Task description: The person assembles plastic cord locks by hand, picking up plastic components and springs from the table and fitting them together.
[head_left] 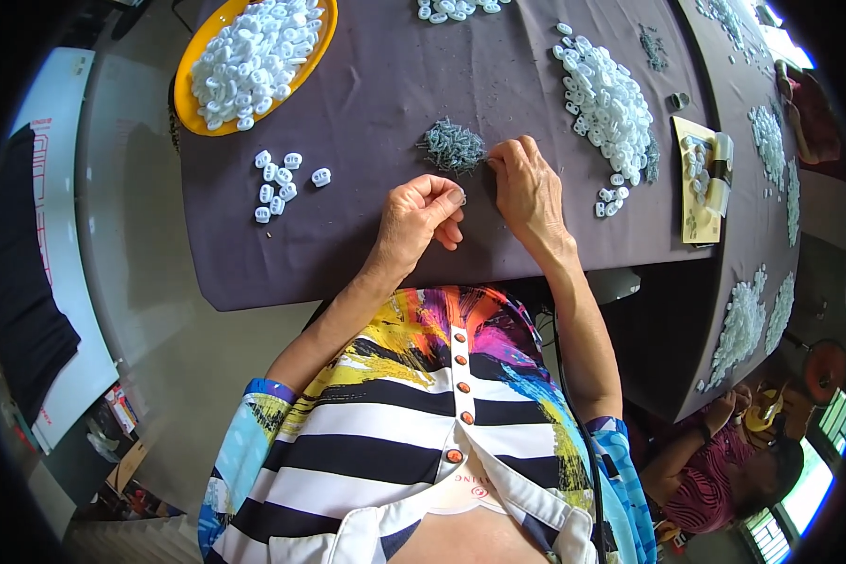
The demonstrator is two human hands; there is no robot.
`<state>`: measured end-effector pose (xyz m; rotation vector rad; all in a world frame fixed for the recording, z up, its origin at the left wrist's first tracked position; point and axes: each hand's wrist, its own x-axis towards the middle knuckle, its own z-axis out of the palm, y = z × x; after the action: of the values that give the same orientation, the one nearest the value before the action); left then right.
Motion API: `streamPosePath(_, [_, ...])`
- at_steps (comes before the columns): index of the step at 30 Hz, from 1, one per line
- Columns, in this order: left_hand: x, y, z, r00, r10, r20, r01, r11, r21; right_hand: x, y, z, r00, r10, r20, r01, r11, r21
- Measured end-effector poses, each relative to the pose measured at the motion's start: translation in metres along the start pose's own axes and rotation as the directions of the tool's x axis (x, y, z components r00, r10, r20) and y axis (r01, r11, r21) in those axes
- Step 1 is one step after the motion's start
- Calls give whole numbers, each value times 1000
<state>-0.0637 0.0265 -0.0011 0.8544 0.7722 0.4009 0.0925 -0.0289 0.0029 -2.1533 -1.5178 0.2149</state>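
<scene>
Table (319,254): covered with dark cloth, matte, lightly creased; it carries the grey pile (452,146).
Bowl (186,99): orange, smooth, rounded, filled with white pieces; far left of the grey pile.
White heap (611,94): many glossy oval pieces, loosely spread; right of the grey pile.
Right hand (529,188): just beside the right edge of the grey pile, fingers narrow; I cannot tell if they hold something.
Left hand (421,211): nearer to the body than the grey pile; thumb and forefinger pinch a pale bit (462,198).
White group (283,176): some rounded blocks with small holes, left of the grey pile.
Grey pile: thin, short, tangled pieces, spiky outline.
Pale bit: tiny, mostly hidden.
</scene>
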Motion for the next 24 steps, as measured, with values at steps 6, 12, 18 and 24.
streamPosePath(6, [0, 0, 0, 1000, -3, -1, 3, 1000, 1, -6, 3, -12, 999, -32, 27, 27, 990, 140])
streamPosePath(12, [1, -1, 0, 1000, 0, -11, 0, 1000, -14, -12, 6, -15, 1000, 1, -5, 1, 970, 243])
streamPosePath(18, [1, -1, 0, 1000, 5, -12, -5, 1000, 2, -17, 0, -16, 944, 290, 159, -326, 742, 586])
streamPosePath(24, [0, -1, 1, 1000, -5, -14, 5, 1000, 8, -16, -2, -19, 941, 275, 199, -338, 704, 624])
